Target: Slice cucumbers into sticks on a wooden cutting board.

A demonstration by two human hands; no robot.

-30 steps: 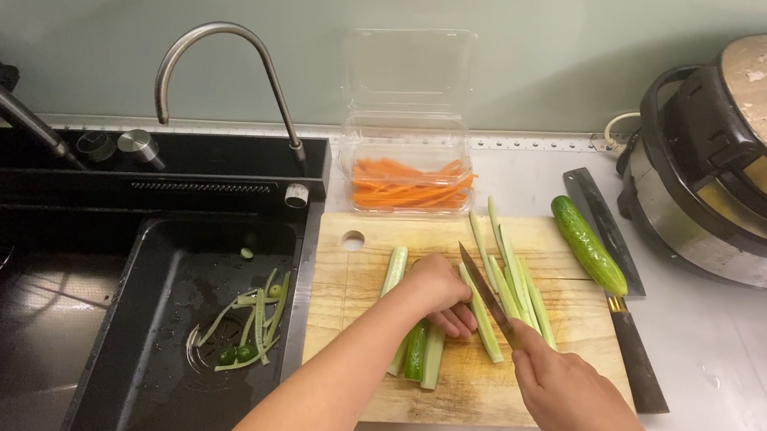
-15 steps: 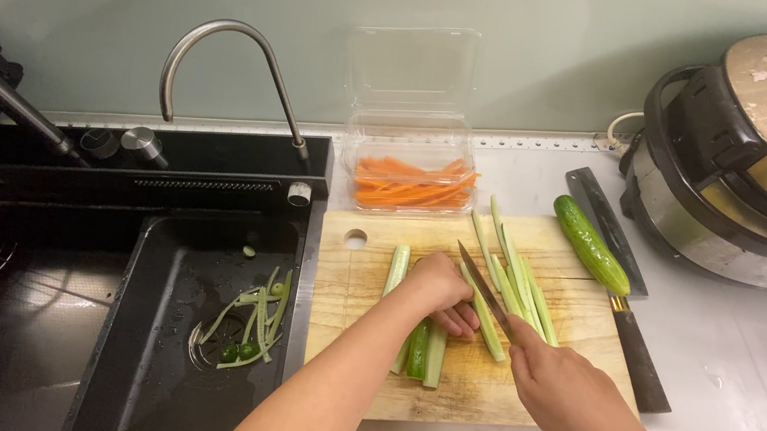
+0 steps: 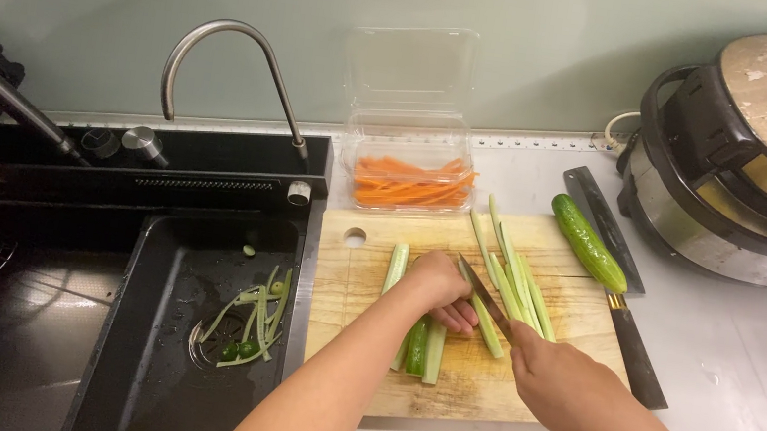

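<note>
Left hand [image 3: 438, 288] pins cucumber strips [image 3: 420, 346]; right hand [image 3: 569, 392] grips knife [image 3: 483, 302].

The left hand [image 3: 441, 289] covers the middle of the pale green cucumber sticks [image 3: 420, 346] it presses on, so their full length is hidden. The right hand [image 3: 569, 392] swallows the handle of the thin dark-bladed knife [image 3: 484, 300]; the grip itself can't be seen. The round silver and black cooker [image 3: 761, 159] runs off the right edge. Another long dark knife [image 3: 628, 290] lies partly under the whole green cucumber [image 3: 588, 242]. Scraps in the black sink [image 3: 189, 318] are probably peelings, too small to tell.
</note>
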